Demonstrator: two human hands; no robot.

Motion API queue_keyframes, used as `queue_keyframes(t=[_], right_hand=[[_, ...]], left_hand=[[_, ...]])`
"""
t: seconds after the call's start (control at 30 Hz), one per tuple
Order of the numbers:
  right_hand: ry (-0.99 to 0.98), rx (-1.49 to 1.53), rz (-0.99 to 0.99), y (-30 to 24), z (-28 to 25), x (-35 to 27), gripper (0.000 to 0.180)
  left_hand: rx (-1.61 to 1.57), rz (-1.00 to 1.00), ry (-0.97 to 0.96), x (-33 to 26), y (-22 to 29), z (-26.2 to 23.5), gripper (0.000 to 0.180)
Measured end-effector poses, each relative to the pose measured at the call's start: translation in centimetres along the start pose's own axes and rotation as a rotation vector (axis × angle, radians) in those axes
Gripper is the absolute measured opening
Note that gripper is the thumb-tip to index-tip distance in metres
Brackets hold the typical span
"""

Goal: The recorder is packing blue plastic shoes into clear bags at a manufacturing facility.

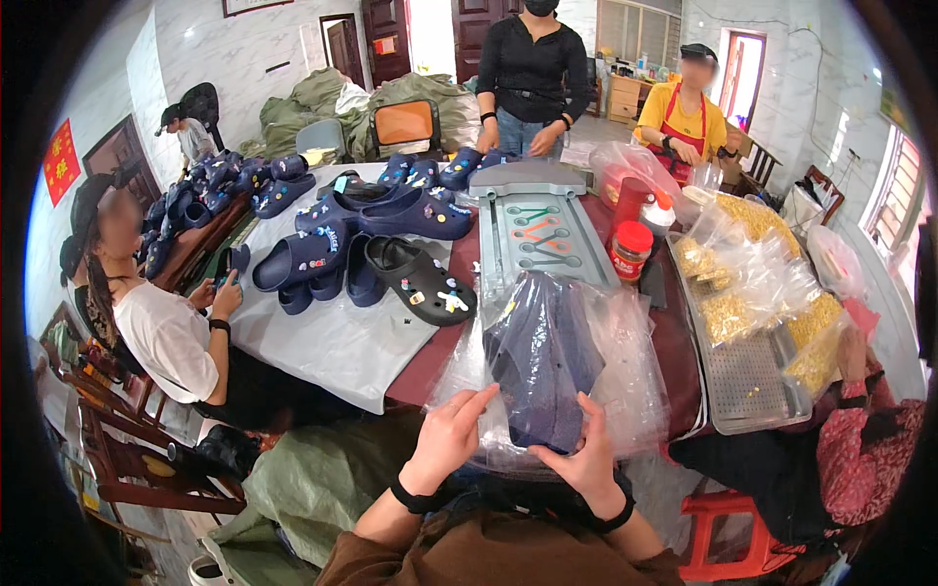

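Fingers (476, 401) of the left hand (440, 446) are bending toward the near left side of a clear bag (628, 366), their tips touching it; whether they are pinching the film, I cannot tell. On the right hand (592, 467), thumb and forefinger are standing apart, touching the bag at the near right end of the navy shoes (540, 371) inside; a grip there is also unclear. Bag and shoes are lying on the worktop (664, 322), just in front of a grey board (496, 230). To the left, a black clog (430, 285) is resting near several navy clogs (303, 256). Beyond the board's right side, a red-lidded jar (630, 252) is standing. Farther right, a metal tray (762, 393) is carrying packets (743, 303) of yellow bits. At left, a white-topped co-worker (161, 342) is holding a dark shoe (234, 260).
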State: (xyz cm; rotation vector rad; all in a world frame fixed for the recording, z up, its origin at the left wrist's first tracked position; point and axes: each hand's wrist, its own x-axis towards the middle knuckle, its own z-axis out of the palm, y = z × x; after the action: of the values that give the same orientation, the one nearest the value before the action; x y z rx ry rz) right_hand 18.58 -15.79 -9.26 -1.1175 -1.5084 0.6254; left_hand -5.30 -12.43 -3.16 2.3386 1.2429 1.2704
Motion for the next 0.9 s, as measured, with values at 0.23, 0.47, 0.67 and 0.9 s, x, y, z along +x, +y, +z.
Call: queue_keyframes(t=[0.23, 0.47, 0.67, 0.9], right_hand=[[-0.099, -0.103, 0.078, -1.8, -0.3, 0.7, 0.101], [-0.108, -0.185, -0.004, -0.9, -0.9, 1.0, 0.108], [-0.094, -0.205, 0.056, -1.5, -1.7, 0.3, 0.117], [-0.154, -0.535, -0.104, -2.5, -3.9, 0.7, 0.114]], left_hand=[[-0.042, -0.086, -0.094, -1.8, 0.1, 0.3, 0.054], [-0.099, 0.074, -0.23, -1.4, -1.5, -0.1, 0.053], [-0.435, -0.163, -0.019, -2.3, -3.9, -0.2, 0.11], [-0.266, -0.144, -0.118, -0.6, -1.5, 1.3, 0.137]])
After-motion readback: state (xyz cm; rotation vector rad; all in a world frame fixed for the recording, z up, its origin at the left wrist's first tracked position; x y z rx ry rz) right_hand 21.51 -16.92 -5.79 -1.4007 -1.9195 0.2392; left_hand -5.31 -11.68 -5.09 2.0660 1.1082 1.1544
